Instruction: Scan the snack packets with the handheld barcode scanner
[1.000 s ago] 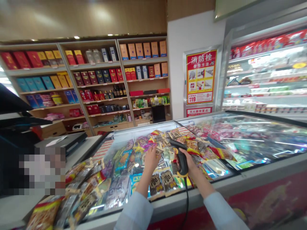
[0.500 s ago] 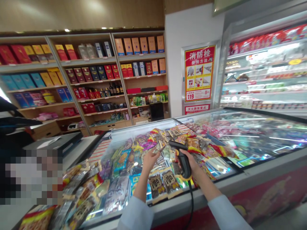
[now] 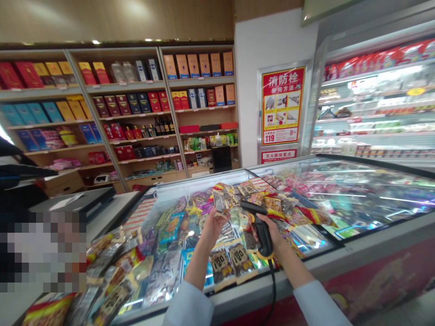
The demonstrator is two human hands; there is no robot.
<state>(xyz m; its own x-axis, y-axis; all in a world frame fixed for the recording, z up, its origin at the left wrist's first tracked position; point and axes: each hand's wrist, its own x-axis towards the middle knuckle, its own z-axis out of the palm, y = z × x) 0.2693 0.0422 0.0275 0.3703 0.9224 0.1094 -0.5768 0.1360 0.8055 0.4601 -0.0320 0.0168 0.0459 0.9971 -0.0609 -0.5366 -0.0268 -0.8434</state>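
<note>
My right hand [image 3: 272, 231] grips a black barcode scanner [image 3: 258, 224] with a yellow trim and a black cord hanging down; its head points left. My left hand [image 3: 213, 224] holds up a small snack packet [image 3: 219, 201], lifted upright just above the pile and level with the scanner's head. Both hands hover over many snack packets [image 3: 234, 258] spread on the glass lid of a chest freezer [image 3: 340, 253]. Light blue sleeves cover both my forearms.
More snack packets [image 3: 112, 271] lie heaped at the left end of the freezer lid. A counter with a dark device [image 3: 81, 201] stands to the left, next to a blurred-out patch. Shelves of boxed goods [image 3: 136, 108] fill the back wall; an open cooler [image 3: 374, 104] stands at right.
My left hand has picked a small packet off the pile and raised it upright toward the scanner. The right hand with the scanner stayed nearly in place.
</note>
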